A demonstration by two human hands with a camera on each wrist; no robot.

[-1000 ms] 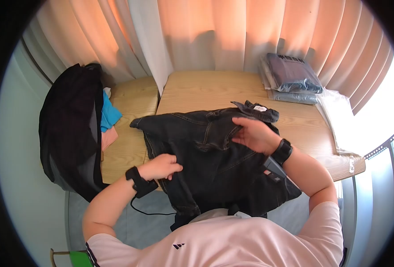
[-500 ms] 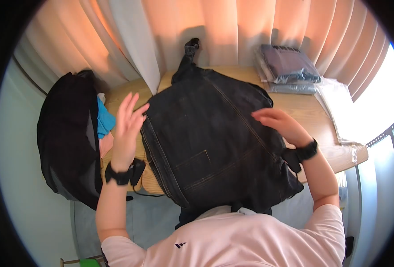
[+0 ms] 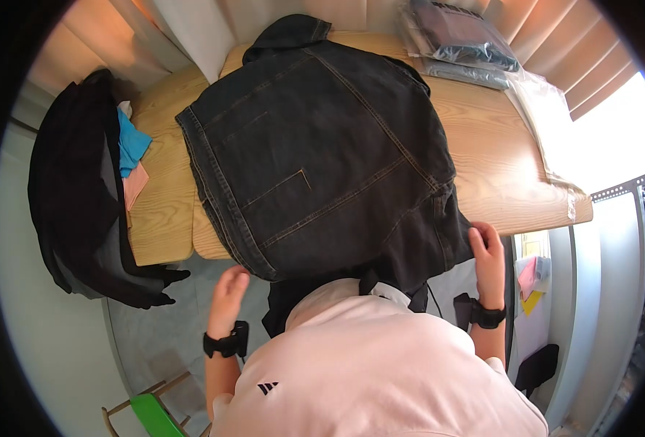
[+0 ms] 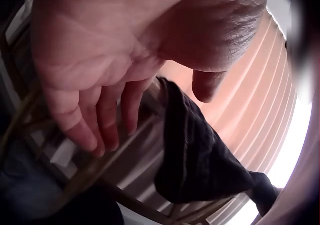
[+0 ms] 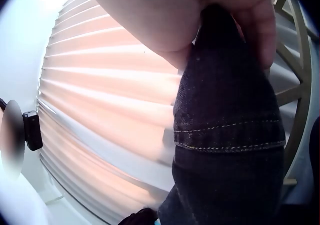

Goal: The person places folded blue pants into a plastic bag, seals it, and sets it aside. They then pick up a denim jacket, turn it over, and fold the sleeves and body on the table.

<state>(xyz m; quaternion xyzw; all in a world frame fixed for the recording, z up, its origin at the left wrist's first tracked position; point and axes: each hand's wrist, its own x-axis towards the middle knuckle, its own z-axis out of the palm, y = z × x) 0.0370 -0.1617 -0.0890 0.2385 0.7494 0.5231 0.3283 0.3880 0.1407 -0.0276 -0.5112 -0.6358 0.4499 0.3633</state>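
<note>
A black denim jacket (image 3: 337, 160) lies spread over the wooden table, with its waistband hem on the left and one sleeve folded at the far edge. At the near right, my right hand (image 3: 488, 251) pinches an end of the jacket. In the right wrist view, thumb and fingers of that hand (image 5: 240, 15) close around dark denim (image 5: 227, 100) with a double row of stitching below them. My left hand (image 3: 229, 295) is beside the hem's near corner. The left wrist view shows this hand (image 4: 110, 60) with loose fingers and nothing held, the jacket (image 4: 195, 150) beyond.
Clear-bagged folded clothes (image 3: 461, 36) sit at the back right of the table (image 3: 497, 146), near a clear plastic sheet (image 3: 544, 124). A dark garment (image 3: 75, 189) hangs at the left, beside blue (image 3: 132, 142) and pink cloth (image 3: 135, 186). Below left stands a green-seated chair (image 3: 155, 415).
The jacket was turned over and laid out flatter, its back panel facing up. Both hands came toward the body; the left hangs loose by the hem, and the right took hold of the near right end.
</note>
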